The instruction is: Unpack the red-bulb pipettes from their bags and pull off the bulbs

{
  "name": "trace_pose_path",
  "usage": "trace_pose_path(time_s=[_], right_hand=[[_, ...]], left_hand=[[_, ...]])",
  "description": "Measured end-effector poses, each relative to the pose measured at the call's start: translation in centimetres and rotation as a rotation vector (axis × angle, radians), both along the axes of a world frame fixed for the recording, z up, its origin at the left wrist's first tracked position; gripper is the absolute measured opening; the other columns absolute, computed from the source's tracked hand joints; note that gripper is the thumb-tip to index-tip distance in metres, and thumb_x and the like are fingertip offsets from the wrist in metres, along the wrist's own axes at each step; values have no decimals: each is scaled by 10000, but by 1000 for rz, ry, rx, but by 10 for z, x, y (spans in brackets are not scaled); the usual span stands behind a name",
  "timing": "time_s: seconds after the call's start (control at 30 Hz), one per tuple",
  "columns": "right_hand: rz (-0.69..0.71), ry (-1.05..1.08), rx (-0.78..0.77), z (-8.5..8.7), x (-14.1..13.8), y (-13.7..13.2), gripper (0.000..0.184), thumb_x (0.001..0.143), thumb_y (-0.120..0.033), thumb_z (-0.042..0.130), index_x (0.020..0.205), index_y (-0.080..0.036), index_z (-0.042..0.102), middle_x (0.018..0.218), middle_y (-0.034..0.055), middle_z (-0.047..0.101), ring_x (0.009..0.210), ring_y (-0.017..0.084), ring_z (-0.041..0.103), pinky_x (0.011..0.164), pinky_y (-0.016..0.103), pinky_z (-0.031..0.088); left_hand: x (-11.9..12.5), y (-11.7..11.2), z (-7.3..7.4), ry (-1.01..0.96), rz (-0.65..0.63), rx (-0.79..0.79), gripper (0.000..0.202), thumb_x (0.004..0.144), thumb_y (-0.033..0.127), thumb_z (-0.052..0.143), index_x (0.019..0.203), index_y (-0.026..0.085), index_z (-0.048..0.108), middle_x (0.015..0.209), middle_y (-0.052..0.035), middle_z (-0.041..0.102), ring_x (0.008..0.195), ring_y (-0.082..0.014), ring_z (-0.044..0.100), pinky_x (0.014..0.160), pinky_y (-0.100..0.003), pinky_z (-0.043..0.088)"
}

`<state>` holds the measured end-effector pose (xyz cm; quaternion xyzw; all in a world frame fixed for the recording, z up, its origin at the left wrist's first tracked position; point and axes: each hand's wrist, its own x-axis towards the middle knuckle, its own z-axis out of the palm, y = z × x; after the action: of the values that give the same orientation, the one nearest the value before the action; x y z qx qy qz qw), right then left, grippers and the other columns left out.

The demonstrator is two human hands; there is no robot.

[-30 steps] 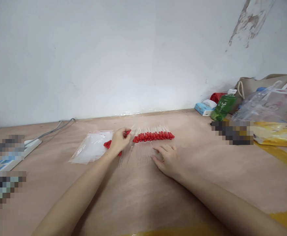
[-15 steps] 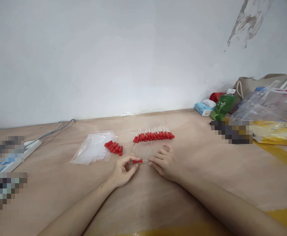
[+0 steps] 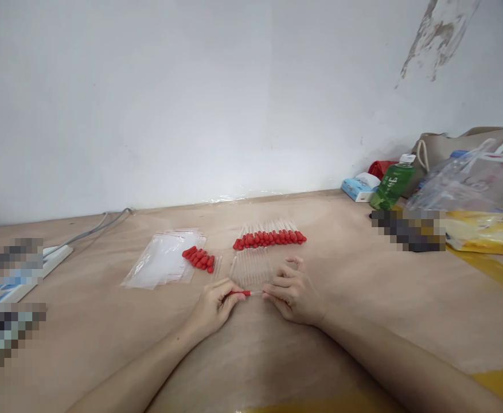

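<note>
My left hand (image 3: 215,303) pinches a red rubber bulb (image 3: 241,293) just above the wooden table. My right hand (image 3: 292,289) pinches a thin clear glass tube (image 3: 257,293) whose end meets the bulb. Just beyond my fingers lies a row of bare clear tubes (image 3: 251,267). Farther back is a row of tubes fitted with red bulbs (image 3: 271,237). A small heap of loose red bulbs (image 3: 198,258) lies left of the tubes, at the edge of a stack of clear zip bags (image 3: 162,259).
A white power strip (image 3: 40,261) with a grey cable sits at the left. At the right stand a green bottle (image 3: 391,185), a blue tissue pack (image 3: 357,188), a beige bag (image 3: 453,146), clear plastic bags (image 3: 466,180) and a yellow packet (image 3: 486,232).
My left hand took a red bulb from the heap and brought it toward me. My right hand lifted a clear tube, and both hands now meet with bulb and tube end to end.
</note>
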<state>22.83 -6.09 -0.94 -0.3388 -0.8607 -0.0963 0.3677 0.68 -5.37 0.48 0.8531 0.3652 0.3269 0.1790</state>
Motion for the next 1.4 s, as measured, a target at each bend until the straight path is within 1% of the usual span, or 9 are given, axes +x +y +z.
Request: trace_pose_path(time_s=[0.33,0.43,0.57,0.77,0.9,1.0,1.13,1.27,1.4], right_hand=[[-40,38,-13,0,7,2,158,823,-286,492,819,-277,650,587,-43,591,659,109,479,913,389,197],[-103,124,-24,3,18,10,151,814,-284,511,816,-267,660,590,-32,593,661,115,485,882,376,227],[-219,266,-98,0,22,19,162,811,-267,513,851,-229,666,641,-4,608,650,114,509,791,328,278],[-199,217,-121,4,-11,21,217,810,-196,464,942,-211,636,656,2,607,655,114,514,718,293,283],[-207,112,-81,18,-47,26,171,798,-194,471,721,-194,623,643,5,610,674,124,499,761,332,254],[-231,17,-66,21,-74,35,151,794,-202,473,726,-185,607,698,26,620,724,146,486,779,367,233],[-244,-126,-121,18,-101,39,133,779,-195,476,759,-164,603,756,64,622,798,186,475,772,390,232],[-231,-143,-192,17,-112,34,184,797,-285,479,807,-151,605,810,75,621,830,200,472,775,403,233],[-168,-107,-243,16,-106,29,441,766,-556,466,919,-161,588,888,84,611,895,222,462,782,401,234]], left_hand=[[-1,1,-1,-13,74,-19,207,841,271,459,713,182,596,624,-5,556,578,-118,496,544,-228,378],[-9,11,2,-133,231,11,200,828,289,476,706,178,590,656,-8,568,624,-127,514,590,-242,402],[-32,35,17,-270,436,18,201,794,333,512,882,191,623,843,-36,594,741,-152,554,665,-273,442],[-75,78,33,-69,688,53,247,763,251,474,931,215,652,844,-56,566,707,-180,557,671,-334,442],[-87,89,25,50,642,57,237,696,237,538,917,232,622,826,-30,605,613,-172,520,633,-343,419],[-84,86,20,84,622,124,162,698,244,528,830,247,621,820,-47,599,682,-207,517,643,-363,414],[-74,70,37,132,398,260,257,683,220,504,917,258,605,898,-53,557,860,-229,501,754,-364,409],[-69,52,64,354,48,-4,260,630,300,584,871,211,544,832,-9,530,753,-165,492,659,-264,404],[-68,43,65,520,7,-274,394,493,433,708,679,193,458,604,54,459,530,-107,390,468,-205,275]])
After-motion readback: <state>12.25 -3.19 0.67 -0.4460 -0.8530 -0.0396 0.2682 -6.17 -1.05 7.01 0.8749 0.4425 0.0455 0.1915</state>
